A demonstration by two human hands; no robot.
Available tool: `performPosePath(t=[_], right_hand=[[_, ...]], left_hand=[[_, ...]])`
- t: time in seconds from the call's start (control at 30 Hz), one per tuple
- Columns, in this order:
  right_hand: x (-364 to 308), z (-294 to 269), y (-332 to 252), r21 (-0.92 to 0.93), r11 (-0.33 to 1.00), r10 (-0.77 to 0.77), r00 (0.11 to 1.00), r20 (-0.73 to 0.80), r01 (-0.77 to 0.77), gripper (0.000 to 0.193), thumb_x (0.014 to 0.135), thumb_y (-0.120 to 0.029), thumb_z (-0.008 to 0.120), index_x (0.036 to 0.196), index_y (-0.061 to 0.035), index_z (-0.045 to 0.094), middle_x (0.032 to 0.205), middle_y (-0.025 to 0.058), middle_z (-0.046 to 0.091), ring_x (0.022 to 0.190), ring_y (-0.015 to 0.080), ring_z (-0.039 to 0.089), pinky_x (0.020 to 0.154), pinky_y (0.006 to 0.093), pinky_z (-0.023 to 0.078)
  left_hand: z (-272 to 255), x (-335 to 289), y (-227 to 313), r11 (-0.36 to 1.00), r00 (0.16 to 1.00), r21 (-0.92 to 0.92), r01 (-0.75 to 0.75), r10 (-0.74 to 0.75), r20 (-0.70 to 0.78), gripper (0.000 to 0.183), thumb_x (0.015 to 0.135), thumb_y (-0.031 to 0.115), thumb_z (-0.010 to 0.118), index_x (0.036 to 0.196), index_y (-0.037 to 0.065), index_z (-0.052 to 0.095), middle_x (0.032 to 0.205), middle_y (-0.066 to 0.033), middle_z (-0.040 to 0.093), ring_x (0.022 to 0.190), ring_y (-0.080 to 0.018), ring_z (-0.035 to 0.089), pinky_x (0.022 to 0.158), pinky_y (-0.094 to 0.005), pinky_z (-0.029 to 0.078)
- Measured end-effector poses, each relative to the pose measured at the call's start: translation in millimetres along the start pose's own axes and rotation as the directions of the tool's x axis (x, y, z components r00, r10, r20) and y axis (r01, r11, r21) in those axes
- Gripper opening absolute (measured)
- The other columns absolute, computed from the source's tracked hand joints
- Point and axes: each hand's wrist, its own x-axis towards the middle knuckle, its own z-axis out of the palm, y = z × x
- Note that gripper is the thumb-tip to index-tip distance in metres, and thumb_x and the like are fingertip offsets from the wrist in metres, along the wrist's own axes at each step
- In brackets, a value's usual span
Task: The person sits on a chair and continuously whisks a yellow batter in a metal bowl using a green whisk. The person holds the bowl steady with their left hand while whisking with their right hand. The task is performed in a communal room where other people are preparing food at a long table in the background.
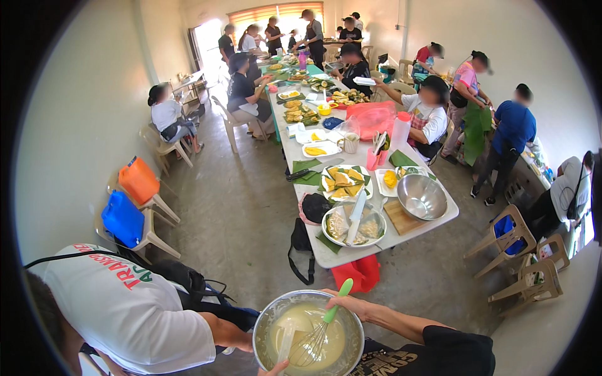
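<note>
A metal mixing bowl (259, 338) at the lower middle holds pale creamy batter (307, 323). My right hand (354, 305), reaching in from the right under a black sleeve, is closed at the far right rim around the green handle of a whisk (338, 301); its wires rest in the batter. At the lower edge, my left hand (274, 370), only partly in view, pinches a pale flat spatula (286, 343) whose blade reaches into the bowl. On the left, a person in a white shirt (157, 326) has a hand (243, 341) at the bowl's outer side.
A long white table (295, 147) ahead carries an empty metal bowl (422, 196), a wooden board (401, 216), a plate of yellow food pieces (345, 182) and a white-bladed tool across a shallow bowl (355, 216). Several people surround it. Plastic chairs with blue (122, 219) and orange (139, 182) containers stand left.
</note>
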Motion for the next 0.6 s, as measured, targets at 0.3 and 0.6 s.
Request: performPosePath(t=[0.3,0.6], right_hand=[[-36.1,-4.6,-1.4,0.0,0.998,-0.061,0.998,-0.002,0.061,0.061,0.082,-0.022,0.054,0.14,-0.021,0.034,0.114,0.0132,0.046,0.105,0.0234,0.053,0.084,0.0345,0.05],[-71.1,-48.2,-19.6,-0.009,0.996,-0.088,0.996,0.0,0.088,0.061,0.082,-0.021,0.054,0.14,-0.0176,0.034,0.113,0.0113,0.047,0.102,0.019,0.054,0.082,0.0325,0.05]], left_hand=[[29.0,-16.8,-2.4,0.999,0.998,0.002,-0.049,0.049,0.037,0.069,0.083,0.025,0.07,0.138,-0.003,0.039,0.133,-0.012,0.05,0.119,-0.0223,0.051,0.099,-0.0333,0.041],[87.4,-12.7,11.2,0.995,0.999,0.083,0.049,-0.05,0.019,0.073,0.083,0.034,0.07,0.136,-0.005,0.04,0.132,-0.0128,0.052,0.119,-0.0226,0.051,0.1,-0.0331,0.04]])
